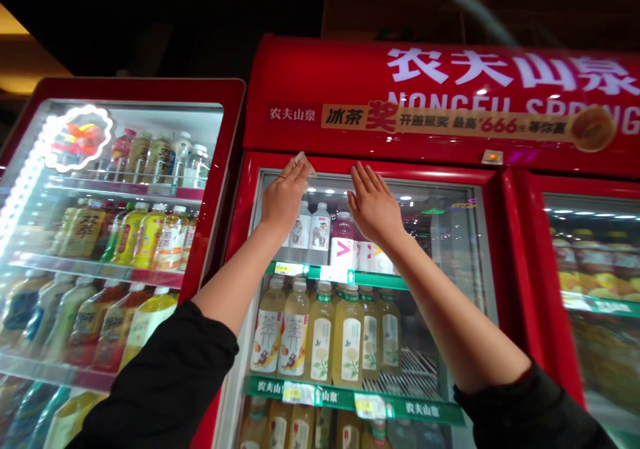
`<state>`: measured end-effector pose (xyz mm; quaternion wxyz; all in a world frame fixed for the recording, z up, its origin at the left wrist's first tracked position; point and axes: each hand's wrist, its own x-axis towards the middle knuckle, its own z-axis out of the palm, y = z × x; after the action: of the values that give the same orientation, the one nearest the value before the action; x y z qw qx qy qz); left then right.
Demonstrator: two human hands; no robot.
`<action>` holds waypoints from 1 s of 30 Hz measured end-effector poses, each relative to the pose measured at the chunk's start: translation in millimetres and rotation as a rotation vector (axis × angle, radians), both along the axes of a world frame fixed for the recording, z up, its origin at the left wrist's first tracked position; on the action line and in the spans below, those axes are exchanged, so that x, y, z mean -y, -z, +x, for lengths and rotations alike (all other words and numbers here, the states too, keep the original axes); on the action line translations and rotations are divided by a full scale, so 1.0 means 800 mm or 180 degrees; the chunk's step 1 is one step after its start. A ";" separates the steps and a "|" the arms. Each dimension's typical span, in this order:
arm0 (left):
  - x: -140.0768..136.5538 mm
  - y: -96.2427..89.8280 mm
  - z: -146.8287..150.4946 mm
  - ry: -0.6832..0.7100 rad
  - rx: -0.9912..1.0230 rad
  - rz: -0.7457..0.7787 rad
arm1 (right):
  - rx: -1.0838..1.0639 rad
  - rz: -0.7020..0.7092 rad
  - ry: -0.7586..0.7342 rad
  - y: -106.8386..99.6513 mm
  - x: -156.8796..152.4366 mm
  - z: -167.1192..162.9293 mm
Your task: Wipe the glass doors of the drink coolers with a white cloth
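My left hand (285,192) is raised to the upper left of the red fridge's glass door (450,235). Its fingers press a small white wipe (306,163) against the red door frame (335,165); whether it is paper or cloth I cannot tell. A ring shows on one finger. To the right, my right hand (374,202) lies flat at the top of the same door, fingers stretched out and holding nothing. Behind the glass, below both hands, stand clear bottles (320,225) and a pink-labelled bottle (342,245).
Tea bottles (350,335) fill part of a lower shelf with a green price strip (430,410). A second drinks fridge (233,122) stands at the left, and another glass door (595,249) is at the right. A red sign panel (350,62) juts out above.
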<state>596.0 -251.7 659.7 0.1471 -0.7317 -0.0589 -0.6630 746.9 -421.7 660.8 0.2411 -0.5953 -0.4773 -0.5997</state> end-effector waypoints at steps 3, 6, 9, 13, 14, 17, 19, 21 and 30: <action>0.008 0.012 0.010 0.0078 -0.0143 0.0145 | -0.0117 0.0060 -0.0079 -0.001 -0.007 -0.002; 0.019 0.004 0.019 0.0141 -0.0313 0.0228 | -0.0204 0.0181 -0.0119 0.000 -0.016 -0.005; 0.016 -0.011 0.016 0.0092 -0.0386 0.0165 | -0.0256 0.0229 -0.0048 0.001 -0.020 -0.009; -0.004 -0.010 0.004 0.0025 -0.0195 -0.0038 | -0.0337 0.0264 -0.0041 0.005 -0.021 -0.014; -0.008 -0.003 0.003 -0.0005 -0.0120 -0.0105 | -0.0354 0.0272 -0.0052 0.007 -0.022 -0.016; -0.011 0.023 0.006 -0.0110 0.0022 -0.0199 | -0.0291 0.0206 -0.0068 0.014 -0.032 -0.030; -0.006 0.036 0.010 -0.0144 0.0030 -0.0158 | -0.0285 0.0156 -0.0074 0.019 -0.042 -0.041; 0.000 0.039 0.010 -0.0163 -0.0046 -0.0073 | -0.0377 0.0201 -0.0094 0.023 -0.052 -0.052; -0.048 0.015 -0.044 -0.0366 -0.0081 -0.0032 | 0.0077 0.0145 -0.0111 0.040 -0.064 -0.077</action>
<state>560.7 -213.3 647.8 0.1820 -0.7361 -0.1024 -0.6438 685.1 -370.4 628.8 0.2592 -0.5739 -0.4768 -0.6133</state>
